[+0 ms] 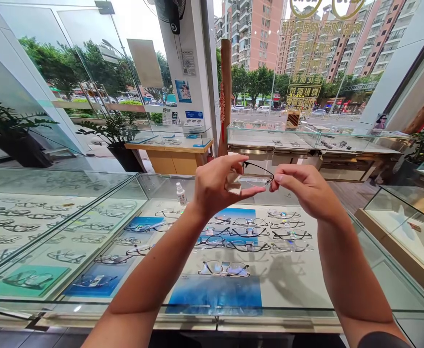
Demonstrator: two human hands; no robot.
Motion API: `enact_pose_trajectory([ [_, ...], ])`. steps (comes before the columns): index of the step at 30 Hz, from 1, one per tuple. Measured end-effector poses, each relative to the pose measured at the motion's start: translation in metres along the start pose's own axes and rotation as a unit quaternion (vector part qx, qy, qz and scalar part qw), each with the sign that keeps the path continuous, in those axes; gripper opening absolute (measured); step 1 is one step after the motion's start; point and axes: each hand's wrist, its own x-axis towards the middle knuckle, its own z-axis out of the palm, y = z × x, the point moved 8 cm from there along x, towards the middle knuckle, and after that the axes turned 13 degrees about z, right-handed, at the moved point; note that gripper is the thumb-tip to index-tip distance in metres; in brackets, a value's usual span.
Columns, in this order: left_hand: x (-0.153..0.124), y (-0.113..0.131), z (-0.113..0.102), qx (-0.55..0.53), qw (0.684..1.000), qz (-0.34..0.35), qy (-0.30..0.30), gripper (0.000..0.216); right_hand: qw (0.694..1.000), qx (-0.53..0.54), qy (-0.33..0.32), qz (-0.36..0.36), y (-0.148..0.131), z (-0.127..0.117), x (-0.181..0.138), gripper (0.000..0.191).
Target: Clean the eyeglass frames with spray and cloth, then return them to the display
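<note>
A pair of eyeglasses point(259, 167) with a thin dark frame is held up above the glass counter. My right hand point(302, 186) pinches its right end between thumb and fingers. On the other side, my left hand point(217, 181) is curled round a pale, crumpled cloth point(233, 182). The left thumb and forefinger stretch out along the bottom and top of the frame. My fingers hide part of the eyeglasses. Below my hands, several glasses point(250, 232) lie in rows inside the display case.
A small white bottle point(180, 194) stands on the counter point(154, 186), left of my left wrist. Another glass case point(407, 227) is at the right. Farther back are a wood-based display case point(176, 162), a potted plant point(116, 133) and a wooden post point(225, 87) before the windows.
</note>
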Motion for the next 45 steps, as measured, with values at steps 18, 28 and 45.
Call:
enact_pose_trajectory([
  [18, -0.001, -0.012, -0.039, 0.044, 0.984, -0.121, 0.123, 0.057, 0.96, -0.054, 0.252, -0.109, -0.037, -0.023, -0.036, 0.041],
  [28, -0.001, -0.023, -0.022, 0.008, 0.981, -0.178, 0.082, 0.054, 0.955, 0.012, 0.275, -0.107, -0.014, -0.031, -0.018, 0.038],
  [45, -0.015, -0.033, -0.005, 0.012, 0.974, -0.208, 0.091, 0.042, 0.937, -0.056, 0.331, -0.095, -0.004, -0.027, -0.008, 0.037],
])
